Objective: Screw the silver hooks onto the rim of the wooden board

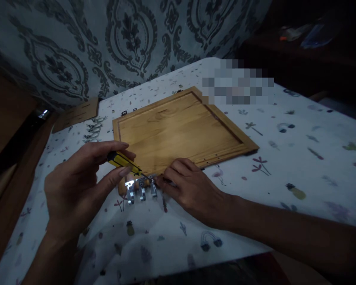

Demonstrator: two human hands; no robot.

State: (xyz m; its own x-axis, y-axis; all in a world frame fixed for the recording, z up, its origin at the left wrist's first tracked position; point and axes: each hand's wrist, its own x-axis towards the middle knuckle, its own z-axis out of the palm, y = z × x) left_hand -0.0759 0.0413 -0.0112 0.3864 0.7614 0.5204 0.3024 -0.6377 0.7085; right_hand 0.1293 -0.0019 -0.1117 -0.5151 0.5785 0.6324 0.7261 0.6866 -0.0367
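Observation:
My left hand [83, 182] grips a yellow and black screwdriver [123, 161] between thumb and fingers. Its thin shaft slants down to the near edge of a framed wooden board [178, 130] that lies flat. Along that edge, at the near left corner, sit three shiny metal hooks [142, 192]. The screwdriver's tip meets the rightmost hook [153, 190] near its top. My right hand [186, 184] rests against the board's near edge, fingers curled and closed beside that tip. Whatever lies between those fingertips is hidden.
More metal hooks [93, 130] lie in a row left of the board. Behind them is a flat brown cardboard piece [77, 114]. Small dark fittings [124, 113] show along the board's far edge. A patterned cloth [234, 206] covers the table; a patterned curtain [130, 35] hangs behind.

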